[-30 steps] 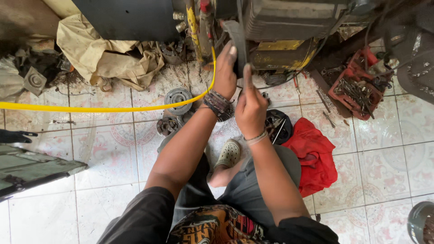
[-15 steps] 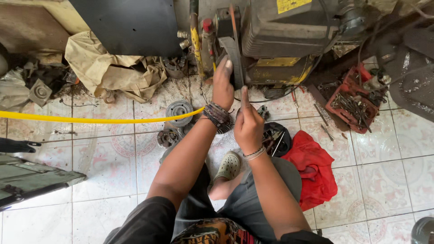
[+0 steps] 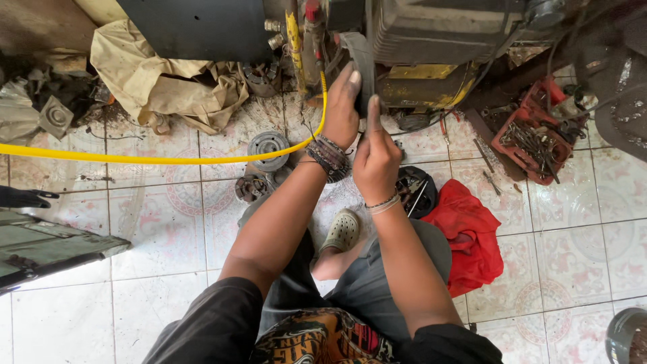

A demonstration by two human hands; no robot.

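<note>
While the left hand [image 3: 342,111] grips the dark belt [image 3: 364,57] from its left, the right hand [image 3: 376,162] clasps it lower. Its long axis runs away from the person, up into the machine [image 3: 438,34].

— What can't you make out at your hands?

— Your right hand [image 3: 375,160] covers the lower part of the dark belt [image 3: 359,57], and its fingertips are hidden behind it.

— And the machine?

— The machine [image 3: 445,34] is cut off by the top edge. The contents of the red tray [image 3: 532,138] are too small to tell apart.
</note>
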